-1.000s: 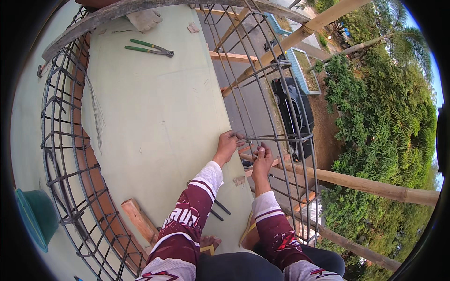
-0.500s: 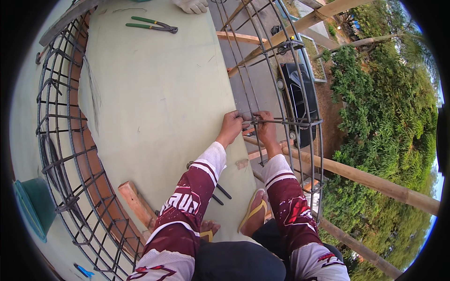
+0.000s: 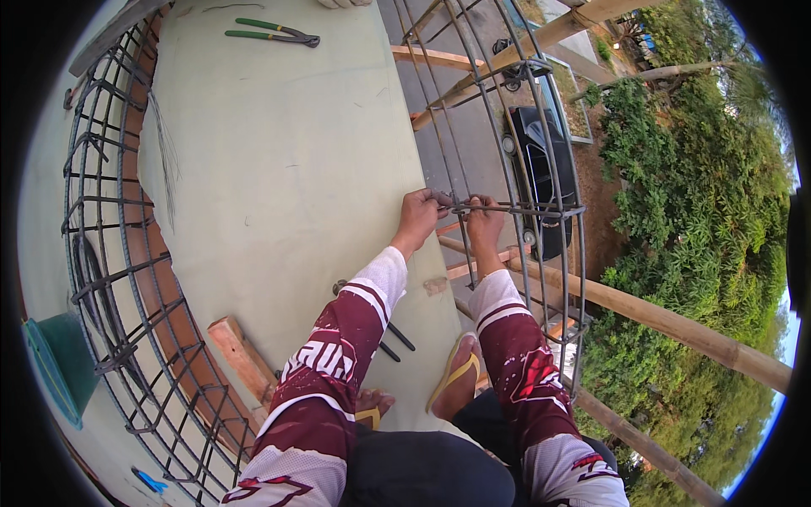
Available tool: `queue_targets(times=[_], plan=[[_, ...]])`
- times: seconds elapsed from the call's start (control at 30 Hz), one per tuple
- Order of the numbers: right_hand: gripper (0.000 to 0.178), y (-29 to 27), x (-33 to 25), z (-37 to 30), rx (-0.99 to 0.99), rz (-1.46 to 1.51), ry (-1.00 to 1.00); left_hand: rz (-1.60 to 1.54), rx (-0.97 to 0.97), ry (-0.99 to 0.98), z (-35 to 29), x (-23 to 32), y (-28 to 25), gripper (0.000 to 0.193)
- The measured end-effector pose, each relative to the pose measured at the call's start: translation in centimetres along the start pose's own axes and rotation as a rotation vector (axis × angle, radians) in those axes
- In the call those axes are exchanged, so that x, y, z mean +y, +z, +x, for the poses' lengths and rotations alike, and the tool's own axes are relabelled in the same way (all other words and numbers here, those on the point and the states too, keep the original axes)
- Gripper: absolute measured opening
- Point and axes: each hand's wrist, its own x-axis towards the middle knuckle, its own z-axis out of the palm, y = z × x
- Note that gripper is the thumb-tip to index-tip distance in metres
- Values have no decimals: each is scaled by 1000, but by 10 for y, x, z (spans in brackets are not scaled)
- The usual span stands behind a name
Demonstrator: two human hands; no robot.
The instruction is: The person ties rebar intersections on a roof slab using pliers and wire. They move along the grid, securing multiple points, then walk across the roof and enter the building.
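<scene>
Rebar cage (image 3: 559, 211) runs beside the platform (image 3: 279, 152); left hand (image 3: 416, 215) and right hand (image 3: 484, 225) work its inner side, fingers (image 3: 438, 199) curled, hold impossible to tell. Such joint work seemingly calls for steady pinching.

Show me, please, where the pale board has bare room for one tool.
Widest: the middle of the pale board, bordered by green-handled pliers above, loose wires at left and the left hand at right; only small dark scraps interrupt it. Crowded: the near end, with wood block, dark tool handles and both feet.

Dark car (image 3: 542, 182), leafy trees (image 3: 693, 228), bamboo pole (image 3: 676, 327), green container (image 3: 66, 359)
</scene>
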Motion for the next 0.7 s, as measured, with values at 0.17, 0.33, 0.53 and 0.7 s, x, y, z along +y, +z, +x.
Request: queue_targets(times=[0.17,0.33,0.53,0.7], plan=[[30,-12,-3,5,-113,-186,-135,216,8,114,-2,-33,-1,26],[32,-15,3,14,-135,-200,70,316,37,221,-19,-51,6,25],[30,-18,-13,10,-195,-107,88,726,82,665,-43,-42,5,24],[29,-18,-28,4,-194,-68,144,342,206,129,-37,1,9,23]])
